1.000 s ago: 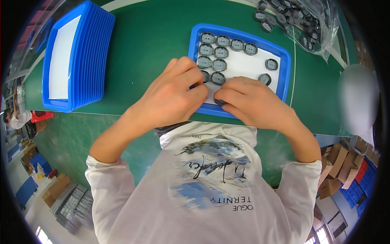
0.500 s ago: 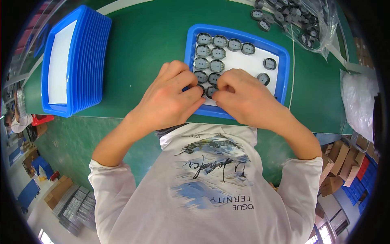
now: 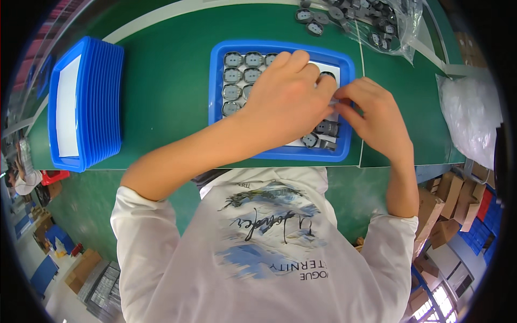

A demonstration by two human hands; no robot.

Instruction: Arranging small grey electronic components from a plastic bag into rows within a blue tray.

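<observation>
Has round grey parts [image 3: 232, 75] set in rows inside a blue tray [image 3: 216, 81], to the left of the left hand [image 3: 291, 97] and partly hidden by it. Has more grey parts [image 3: 327, 128] at odd angles in the same tray, just left of the right hand [image 3: 379, 116]. Holds the left hand across the tray, back upward, with fingers curled and tips close to those of the right. Has the right thumb and fingers bent toward each other; cannot tell whether gripping a part in either hand. Works over a green table [image 3: 167, 107], with loose parts [image 3: 315, 28] beyond both hands, beside a clear bag [image 3: 404, 48] of similar pieces. Has a stack of blue trays [image 3: 102, 102] well left of the left hand, a clear plastic bundle [image 3: 468, 113] right of the right hand, and cardboard boxes [image 3: 447, 196] nearer the body on that side. Wears a white printed shirt [image 3: 258, 290].
</observation>
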